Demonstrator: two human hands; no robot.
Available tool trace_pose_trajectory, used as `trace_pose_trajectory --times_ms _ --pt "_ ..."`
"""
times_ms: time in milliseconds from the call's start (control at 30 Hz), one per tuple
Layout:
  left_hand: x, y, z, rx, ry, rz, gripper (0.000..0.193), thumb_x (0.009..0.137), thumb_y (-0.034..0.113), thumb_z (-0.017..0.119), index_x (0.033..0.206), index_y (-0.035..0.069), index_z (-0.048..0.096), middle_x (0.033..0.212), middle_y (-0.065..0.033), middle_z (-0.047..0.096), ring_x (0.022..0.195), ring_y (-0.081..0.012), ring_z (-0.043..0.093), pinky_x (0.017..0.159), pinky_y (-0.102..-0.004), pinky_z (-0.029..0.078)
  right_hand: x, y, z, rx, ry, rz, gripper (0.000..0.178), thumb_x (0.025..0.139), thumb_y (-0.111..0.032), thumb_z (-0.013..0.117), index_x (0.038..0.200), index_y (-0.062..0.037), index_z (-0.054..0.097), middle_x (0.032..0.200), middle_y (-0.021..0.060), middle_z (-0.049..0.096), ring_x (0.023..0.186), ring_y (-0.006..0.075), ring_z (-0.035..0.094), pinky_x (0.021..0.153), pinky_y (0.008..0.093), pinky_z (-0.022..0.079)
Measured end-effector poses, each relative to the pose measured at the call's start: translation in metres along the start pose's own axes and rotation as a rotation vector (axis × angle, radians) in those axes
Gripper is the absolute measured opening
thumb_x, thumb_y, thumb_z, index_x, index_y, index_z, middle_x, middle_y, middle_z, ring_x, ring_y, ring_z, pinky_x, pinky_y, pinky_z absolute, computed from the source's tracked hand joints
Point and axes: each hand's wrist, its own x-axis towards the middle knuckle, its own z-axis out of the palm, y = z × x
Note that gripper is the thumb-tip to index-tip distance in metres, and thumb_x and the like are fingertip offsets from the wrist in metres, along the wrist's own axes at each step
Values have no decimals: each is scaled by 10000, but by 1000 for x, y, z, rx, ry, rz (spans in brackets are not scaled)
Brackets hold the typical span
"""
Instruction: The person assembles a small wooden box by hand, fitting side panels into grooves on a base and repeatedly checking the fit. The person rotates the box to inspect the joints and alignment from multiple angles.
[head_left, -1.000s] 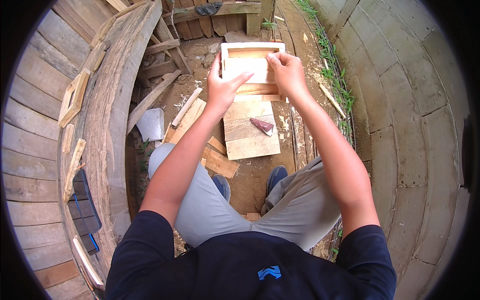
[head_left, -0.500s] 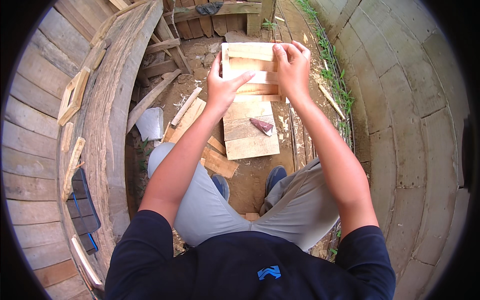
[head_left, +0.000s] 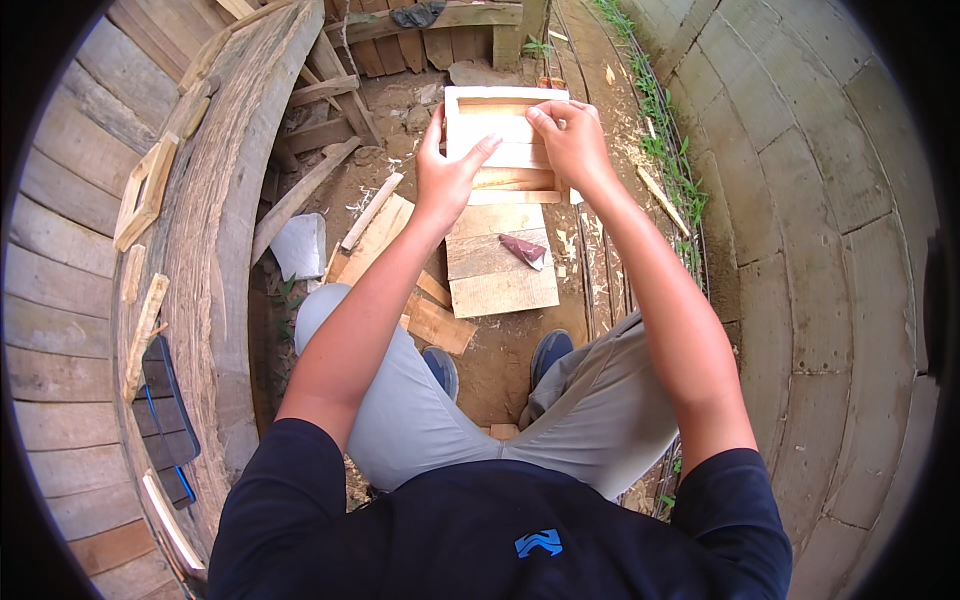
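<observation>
hands (head_left: 443, 185) (head_left: 574, 152) numbering 2 touch 1 wooden box (head_left: 517, 155).

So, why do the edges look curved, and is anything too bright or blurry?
In the head view, the wide fisheye lens bows the grey wall and thick wooden beam near the black rim; in that same view, parts of the wooden frame look washed out, while the left hand and right hand look fairly sharp.

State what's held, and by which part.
The left hand holds a pale rectangular wooden frame by its left side; the right hand is over its right side, grip unclear.
</observation>
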Motion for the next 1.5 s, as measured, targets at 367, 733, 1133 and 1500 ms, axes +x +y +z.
trace_pose_trajectory --times_ms 367,733,1133,1500 --pt "14 -1 -15 -154 38 -144 549 889 186 712 1337 -12 465 1232 -130 604 1113 -184 587 956 -316 464 -3 -15 -24 -106 -139 -192 630 755 -402 797 1292 -154 579 1403 230 421 1320 373 414 1061 464 400" --pt "10 9 -15 -208 -56 -217 434 905 153 674 1283 2 522 1176 -118 626 1047 -181 612 919 -315 486 -3 -10 -25 -287 -220 -433 711 603 -290 870 1263 -188 627 1481 168 358 1373 407 282 1134 512 316" --pt "11 0 -15 -252 -62 -207 440 919 153 613 1324 15 510 1202 -117 617 1068 -178 599 930 -318 482 -2 -13 -30 -247 -292 -349 729 588 -220 880 1267 -184 618 1523 199 265 1419 413 172 1156 525 280" --pt "7 5 -10 -153 -64 -200 500 862 151 739 1292 2 531 1156 -115 643 1021 -172 627 895 -308 500 -4 -12 -31 -233 -307 -320 736 580 -214 888 1262 -184 613 1526 219 245 1428 423 145 1159 526 268"
